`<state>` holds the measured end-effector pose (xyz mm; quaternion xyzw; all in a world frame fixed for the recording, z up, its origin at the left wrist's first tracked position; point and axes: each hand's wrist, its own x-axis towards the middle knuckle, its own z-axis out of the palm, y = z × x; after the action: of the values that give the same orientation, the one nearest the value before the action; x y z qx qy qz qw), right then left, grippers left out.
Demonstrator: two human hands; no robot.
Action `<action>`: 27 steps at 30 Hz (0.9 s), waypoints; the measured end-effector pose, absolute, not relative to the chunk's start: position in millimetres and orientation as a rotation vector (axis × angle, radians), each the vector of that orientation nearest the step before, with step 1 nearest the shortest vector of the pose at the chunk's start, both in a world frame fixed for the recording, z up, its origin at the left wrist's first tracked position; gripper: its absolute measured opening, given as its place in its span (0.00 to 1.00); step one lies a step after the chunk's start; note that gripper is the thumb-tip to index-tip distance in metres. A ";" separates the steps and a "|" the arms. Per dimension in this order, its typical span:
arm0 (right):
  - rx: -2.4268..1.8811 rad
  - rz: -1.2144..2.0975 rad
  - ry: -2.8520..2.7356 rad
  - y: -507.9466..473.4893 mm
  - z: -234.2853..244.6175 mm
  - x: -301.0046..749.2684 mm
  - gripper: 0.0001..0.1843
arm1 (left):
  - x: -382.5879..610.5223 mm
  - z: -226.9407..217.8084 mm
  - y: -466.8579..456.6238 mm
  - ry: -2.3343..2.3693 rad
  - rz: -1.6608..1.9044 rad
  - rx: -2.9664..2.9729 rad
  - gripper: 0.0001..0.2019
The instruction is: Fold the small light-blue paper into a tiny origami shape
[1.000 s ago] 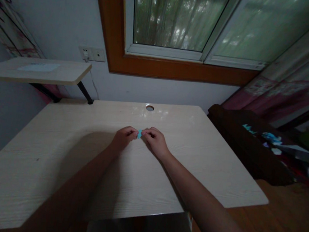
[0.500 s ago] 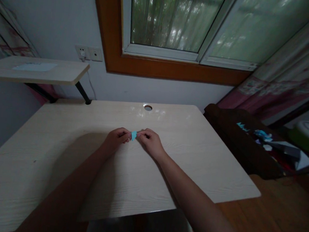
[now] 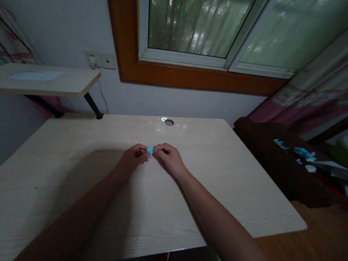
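Between my two hands, above the middle of the desk (image 3: 223, 191), is a small flat turquoise piece (image 3: 150, 150) that looks like paper. My left hand (image 3: 133, 158) pinches its left side between thumb and fingers. On the other side, the closed fingertips of my right hand (image 3: 170, 156) meet its right edge. Its outline now looks rounded, with a narrow part pointing down. The fingers cover some of its edges, so its full shape is hidden.
A raised shelf (image 3: 86, 86) on black legs stands at the back left with a pale sheet (image 3: 35, 75) on it. A round cable hole (image 3: 169, 122) sits near the back edge. At right, a dark brown surface (image 3: 251, 149) carries turquoise scraps (image 3: 304, 153) and other items.
The turquoise piece has turned in my fingers, from a squarish face to a rounder outline. My hands have barely moved. The view has shifted slightly.
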<state>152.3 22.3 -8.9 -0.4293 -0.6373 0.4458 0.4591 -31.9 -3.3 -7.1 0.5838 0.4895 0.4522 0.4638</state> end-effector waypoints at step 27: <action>-0.942 1.277 -1.581 18.3 -6.1 157.9 0.13 | -33.8 -5.6 -9.0 1.089 1.158 1.360 0.14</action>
<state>157.9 18.3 -6.1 -0.3785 -0.6352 0.5131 0.4358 -33.8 -9.0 -5.6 0.5627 0.4505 0.4791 0.5009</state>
